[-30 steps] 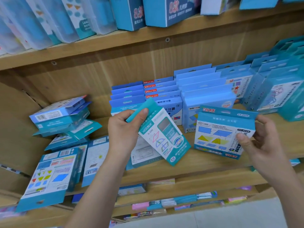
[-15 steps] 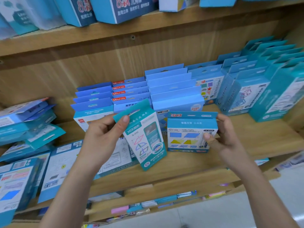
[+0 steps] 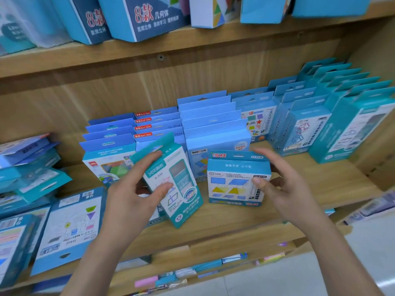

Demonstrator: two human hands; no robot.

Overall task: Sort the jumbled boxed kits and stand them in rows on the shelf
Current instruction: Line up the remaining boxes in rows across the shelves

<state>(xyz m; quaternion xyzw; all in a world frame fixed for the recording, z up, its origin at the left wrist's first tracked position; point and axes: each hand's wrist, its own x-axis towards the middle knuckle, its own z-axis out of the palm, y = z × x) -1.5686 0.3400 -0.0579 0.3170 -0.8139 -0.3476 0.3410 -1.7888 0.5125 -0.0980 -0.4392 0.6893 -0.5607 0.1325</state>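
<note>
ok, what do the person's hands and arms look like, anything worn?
Nothing worn that shows. Left hand and right hand are bare: no gloves, rings or watch in view. Both forearms are bare to the frame edge, no sleeves.

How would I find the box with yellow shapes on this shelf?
Look at the middle wooden shelf, near its front, right of centre. There the right hand holds a short upright blue box. Unlike the tilted teal box in the left hand beside it, its front shows blue and yellow flat shapes.
</note>
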